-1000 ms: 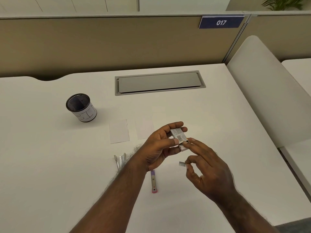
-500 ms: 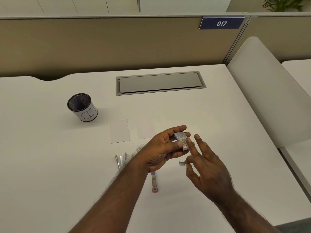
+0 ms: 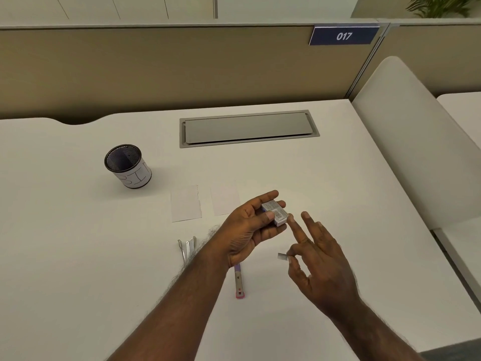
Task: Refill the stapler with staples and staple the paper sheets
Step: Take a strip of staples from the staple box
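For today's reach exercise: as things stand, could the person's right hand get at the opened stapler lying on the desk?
Probably yes, though not freely. The stapler lies partly under the left hand and its forearm, which cross above it. The right hand also pinches a staple strip.

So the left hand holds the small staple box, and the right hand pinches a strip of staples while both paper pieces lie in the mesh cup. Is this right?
Not quite. In the head view both paper pieces lie flat on the desk, beside the mesh cup, not in it. The rest holds: the left hand holds the staple box, the right hand pinches a strip of staples.
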A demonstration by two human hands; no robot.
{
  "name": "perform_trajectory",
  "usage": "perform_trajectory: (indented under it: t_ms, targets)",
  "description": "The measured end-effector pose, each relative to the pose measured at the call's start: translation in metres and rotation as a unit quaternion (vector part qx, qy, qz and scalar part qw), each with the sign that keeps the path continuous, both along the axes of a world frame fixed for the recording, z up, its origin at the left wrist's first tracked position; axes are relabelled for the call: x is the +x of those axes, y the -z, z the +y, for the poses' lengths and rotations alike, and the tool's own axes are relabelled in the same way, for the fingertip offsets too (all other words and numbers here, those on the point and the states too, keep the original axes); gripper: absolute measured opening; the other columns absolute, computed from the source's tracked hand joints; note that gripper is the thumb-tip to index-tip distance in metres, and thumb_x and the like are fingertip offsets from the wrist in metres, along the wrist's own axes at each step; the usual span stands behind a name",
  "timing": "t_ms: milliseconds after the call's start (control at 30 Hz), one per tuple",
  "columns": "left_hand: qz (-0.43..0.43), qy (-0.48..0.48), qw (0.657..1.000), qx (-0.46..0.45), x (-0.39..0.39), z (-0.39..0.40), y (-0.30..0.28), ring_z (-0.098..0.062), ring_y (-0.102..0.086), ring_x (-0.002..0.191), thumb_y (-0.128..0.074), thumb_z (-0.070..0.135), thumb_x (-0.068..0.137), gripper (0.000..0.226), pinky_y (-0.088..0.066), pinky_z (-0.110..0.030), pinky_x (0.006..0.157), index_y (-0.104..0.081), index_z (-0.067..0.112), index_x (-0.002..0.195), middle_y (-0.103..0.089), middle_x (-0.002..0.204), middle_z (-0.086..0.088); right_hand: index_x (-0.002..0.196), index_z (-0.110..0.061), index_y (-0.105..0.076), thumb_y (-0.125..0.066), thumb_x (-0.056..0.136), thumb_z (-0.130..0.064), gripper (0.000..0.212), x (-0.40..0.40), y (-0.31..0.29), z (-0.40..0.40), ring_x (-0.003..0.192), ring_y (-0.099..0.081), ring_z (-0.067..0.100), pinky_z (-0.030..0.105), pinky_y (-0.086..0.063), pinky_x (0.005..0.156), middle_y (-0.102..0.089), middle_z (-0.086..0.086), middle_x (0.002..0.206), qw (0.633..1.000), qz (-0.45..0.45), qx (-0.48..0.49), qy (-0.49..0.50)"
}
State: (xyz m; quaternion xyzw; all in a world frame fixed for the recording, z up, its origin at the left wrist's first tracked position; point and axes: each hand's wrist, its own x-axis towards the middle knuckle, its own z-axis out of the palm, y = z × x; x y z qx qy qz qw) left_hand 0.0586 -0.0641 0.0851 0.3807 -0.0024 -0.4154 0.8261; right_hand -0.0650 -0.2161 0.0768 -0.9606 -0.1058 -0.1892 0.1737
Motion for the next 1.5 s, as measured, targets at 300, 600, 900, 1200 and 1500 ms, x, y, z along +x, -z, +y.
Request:
perform_trajectory:
  t_ms: [300, 600, 900, 1200, 1500]
  targets:
    - [0.002, 0.014, 1.000, -0.017, 0.000, -0.004, 0.006, -0.039, -0.063, 0.114, -0.045, -0.009, 0.097, 0.041, -0.057, -0.037, 0.086, -0.053, 0.007, 0.134, -0.058, 0.132, -0.020, 0.089, -0.021, -0.056, -0.051, 0.092, -0.025, 0.007, 0.001, 0.010, -0.001, 0.146, -0.026, 0.023, 0.040, -0.029, 0.113, -0.038, 0.005, 0.151, 0.999, 0.023, -0.022, 0.002]
    - [-0.046, -0.006, 0.991, 0.128, 0.005, -0.015, 0.027, -0.031, -0.066, 0.110, -0.072, -0.008, 0.080, 0.053, -0.057, -0.031, 0.088, -0.059, 0.012, 0.127, -0.058, 0.128, -0.019, 0.114, -0.012, -0.063, -0.046, 0.093, -0.029, 0.032, -0.003, 0.016, -0.004, 0.139, -0.040, 0.017, 0.042, -0.043, 0.101, -0.070, -0.001, 0.113, 0.996, 0.039, 0.038, 0.074]
    - [-0.322, 0.060, 0.841, 0.430, 0.003, -0.037, 0.080, -0.016, -0.063, 0.105, -0.085, 0.023, 0.072, 0.067, -0.051, -0.020, 0.084, -0.056, 0.018, 0.132, -0.057, 0.125, -0.002, 0.101, -0.024, -0.062, -0.045, 0.090, -0.030, 0.021, -0.013, 0.029, -0.017, 0.132, -0.045, 0.006, 0.028, -0.035, 0.101, -0.061, -0.018, 0.125, 0.976, 0.065, 0.138, 0.155]
    - [-0.516, 0.078, 0.660, 0.541, -0.006, -0.054, 0.110, -0.016, -0.047, 0.116, -0.075, 0.040, 0.078, 0.058, -0.057, -0.035, 0.080, -0.055, 0.025, 0.131, -0.044, 0.126, 0.004, 0.101, -0.030, -0.063, -0.041, 0.088, -0.040, 0.028, -0.019, 0.041, -0.021, 0.117, -0.055, 0.007, 0.029, -0.036, 0.098, -0.064, -0.021, 0.116, 0.958, 0.115, 0.153, 0.215]
    - [-0.537, 0.118, 0.629, 0.550, -0.004, -0.054, 0.110, -0.020, -0.037, 0.128, -0.062, 0.045, 0.087, 0.070, -0.049, -0.036, 0.094, -0.035, 0.024, 0.147, -0.032, 0.146, 0.001, 0.099, -0.026, -0.067, -0.054, 0.084, -0.028, 0.019, -0.018, 0.042, -0.020, 0.099, -0.054, -0.001, 0.033, -0.044, 0.091, -0.064, -0.024, 0.105, 0.948, 0.121, 0.169, 0.242]
